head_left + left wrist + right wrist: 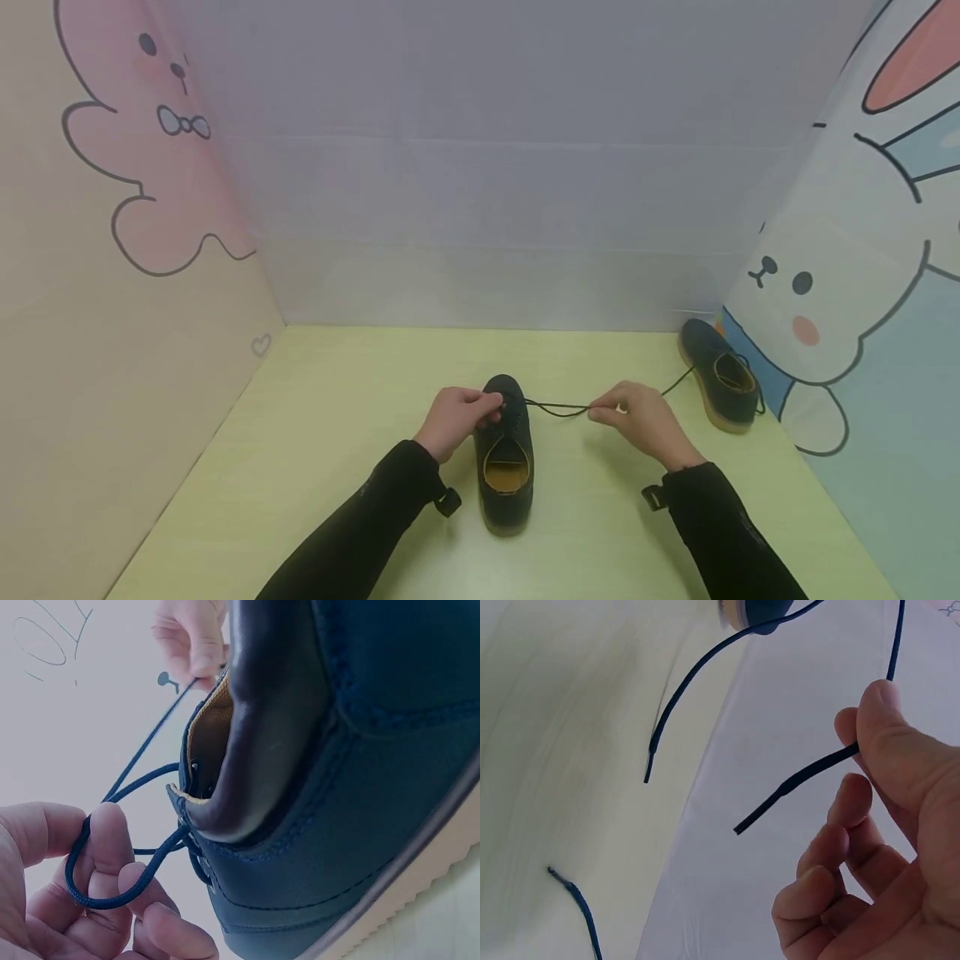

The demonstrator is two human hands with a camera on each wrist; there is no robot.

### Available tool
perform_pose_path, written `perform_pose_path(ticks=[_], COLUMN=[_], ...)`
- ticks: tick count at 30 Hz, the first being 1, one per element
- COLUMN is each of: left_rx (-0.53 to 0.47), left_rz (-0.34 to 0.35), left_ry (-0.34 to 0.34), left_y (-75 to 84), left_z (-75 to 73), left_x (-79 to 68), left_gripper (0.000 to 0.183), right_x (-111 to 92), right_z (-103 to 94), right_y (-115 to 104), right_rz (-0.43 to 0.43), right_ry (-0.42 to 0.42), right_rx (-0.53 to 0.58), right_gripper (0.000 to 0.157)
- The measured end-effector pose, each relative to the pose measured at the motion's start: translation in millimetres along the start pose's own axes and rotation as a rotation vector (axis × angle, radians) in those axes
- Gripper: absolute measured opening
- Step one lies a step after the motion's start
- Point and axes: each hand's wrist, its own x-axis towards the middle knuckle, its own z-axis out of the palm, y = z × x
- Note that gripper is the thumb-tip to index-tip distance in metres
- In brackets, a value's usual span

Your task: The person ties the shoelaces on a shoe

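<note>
A dark low-cut shoe (510,508) with a tan lining stands on the table, toe pointing away from me. My left hand (456,417) is at its lacing, near the toe. In the left wrist view, thumb and forefinger pinch the dark shoelace (112,902), which loops over the fingers beside the eyelets. To the right of the shoe, my right hand (641,421) pinches the shoelace close to one tip, which sticks out past the fingers as a short lace end (802,777). Between the hands the lace runs as two strands, one fairly straight and one sagging.
Another matching shoe (708,358) stands at the back right against the printed wall, its lace trailing toward my right hand. Two more lace ends, an upper one (697,667) and a lower one (589,919), show in the right wrist view. Walls border the pale table (337,400).
</note>
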Motion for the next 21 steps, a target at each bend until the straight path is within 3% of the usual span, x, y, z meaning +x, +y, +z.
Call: perform_pose_path(ticks=[6, 11, 17, 21], left_rx=[0.003, 0.008, 0.002, 0.005], left_rz=[0.001, -0.003, 0.009, 0.008], left_ry=[0.001, -0.006, -0.013, -0.016], left_y=[-0.1, -0.7, -1.3, -2.0], left_z=[-0.5, -0.3, 1.0, 1.7], left_x=[-0.1, 1.4, 1.7, 1.6], left_gripper=[0.03, 0.029, 0.03, 0.03], right_x=[-8, -10, -10, -13], right_z=[-10.2, -5.1, 18.1, 34.8], right_y=[-8, -15, -27, -39], right_rz=[0.066, 0.082, 0.11, 0.005], right_ry=[-0.091, -0.131, -0.037, 0.099], right_rx=[0.243, 0.445, 0.595, 0.502], right_gripper=[0.03, 0.028, 0.026, 0.012])
